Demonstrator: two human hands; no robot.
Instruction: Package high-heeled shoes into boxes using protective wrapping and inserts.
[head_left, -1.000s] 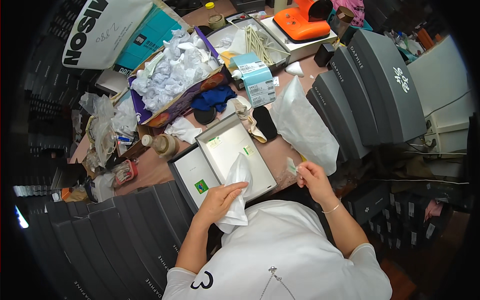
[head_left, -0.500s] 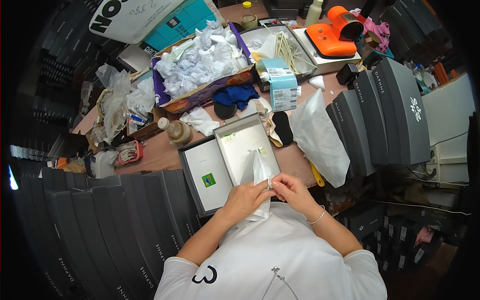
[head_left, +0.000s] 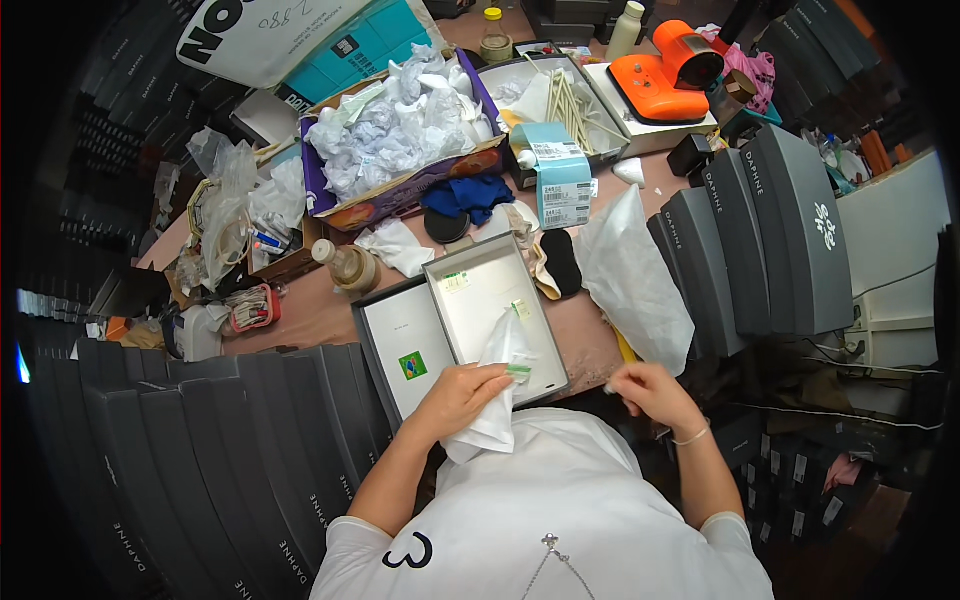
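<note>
pinching thin, pointed white wrapping (head_left: 486, 427) with left fingers (head_left: 488, 375), right fingers (head_left: 630, 384) curled, hold unclear

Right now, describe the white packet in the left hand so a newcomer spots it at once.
Find the open, white-lined grey box at the table's near edge. At its near end, the left hand holds the white packet. Unlike the larger white sheet lying to the right, it is hand-held, with a small green-striped strip by the fingers.

The soft, white, oblong packet (head_left: 487, 425) bore a small green strip (head_left: 518, 371); the open, rectangular cardboard box (head_left: 472, 315) showed white inside grey edges; the rounded tabletop machine (head_left: 645, 90) was orange and black.
</note>
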